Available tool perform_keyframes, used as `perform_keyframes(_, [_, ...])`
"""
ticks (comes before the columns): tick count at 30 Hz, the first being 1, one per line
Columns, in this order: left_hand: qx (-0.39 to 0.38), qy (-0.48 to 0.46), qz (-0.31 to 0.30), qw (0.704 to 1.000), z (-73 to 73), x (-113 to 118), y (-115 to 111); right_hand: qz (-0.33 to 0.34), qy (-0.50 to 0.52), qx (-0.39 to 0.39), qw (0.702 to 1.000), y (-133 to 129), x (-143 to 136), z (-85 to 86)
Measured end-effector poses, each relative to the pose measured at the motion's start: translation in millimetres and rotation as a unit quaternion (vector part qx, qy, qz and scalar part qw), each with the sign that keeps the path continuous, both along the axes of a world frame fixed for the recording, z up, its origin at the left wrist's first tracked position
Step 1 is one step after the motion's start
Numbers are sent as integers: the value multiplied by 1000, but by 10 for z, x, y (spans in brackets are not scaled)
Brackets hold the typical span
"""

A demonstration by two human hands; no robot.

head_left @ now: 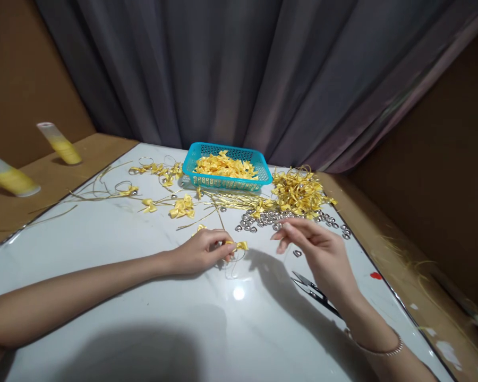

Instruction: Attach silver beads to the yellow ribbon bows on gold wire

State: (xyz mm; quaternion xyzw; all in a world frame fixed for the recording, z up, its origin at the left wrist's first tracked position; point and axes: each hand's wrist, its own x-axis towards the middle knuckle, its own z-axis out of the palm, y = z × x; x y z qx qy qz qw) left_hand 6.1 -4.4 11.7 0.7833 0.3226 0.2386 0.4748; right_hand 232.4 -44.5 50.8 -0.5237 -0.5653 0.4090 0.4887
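Note:
My left hand (205, 252) rests low over the table, thumb and fingers pinched on a yellow ribbon bow (242, 245). A thin gold cord loop (238, 256) hangs below that bow. My right hand (316, 244) is raised to its right, thumb and fingertips drawn together; whatever they hold, if anything, is too small to make out. Just behind those fingertips lie many small silver heart-shaped rings (263, 218), and one loose ring (297, 253) sits beneath the hand. Black-handled thread snips (313, 291) lie partly hidden under my right wrist.
A turquoise basket (227, 183) of yellow bows stands at the back. Right of it is a heap of corded bows (300, 191); loose gold cords (239, 200) and bows (182, 207) lie in front. Two yellow-wound tubes (63, 148) stand left, before a grey curtain (223, 74).

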Motion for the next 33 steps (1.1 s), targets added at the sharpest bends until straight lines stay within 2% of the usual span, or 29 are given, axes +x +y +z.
perform_keyframes(3, [17,1,21,1000,-36,-1,17,24,9,-4,1000,27,129,105])
perform_keyframes(5, [31,2,25,999,-44,-2,19,57,-26,-32,998,41,147,182])
perform_keyframes(10, [97,11,11,995,-22,-6,7,179,-151,-90,968,94,-35,353])
perform_keyframes(12, [111,9,11,994,-25,-8,6,205,-176,-92,958,145,-105,380])
perform_keyframes(16, [94,-1,27,995,-71,-6,24,230,-149,-101,956,323,-80,318])
perform_keyframes(20, [40,-7,56,998,-104,2,42,186,-173,-140,957,523,101,193])
perform_keyframes(23, [29,-9,64,997,-104,3,44,170,-161,-167,958,640,236,128])
perform_keyframes(27, [29,-10,62,998,-118,-1,48,140,-20,-205,968,789,392,73])
perform_keyframes(30, [18,-11,62,998,-147,-3,57,55,95,-197,974,877,538,93])
perform_keyframes(33, [12,-10,55,998,-167,-4,61,-16,154,-162,975,897,732,195])
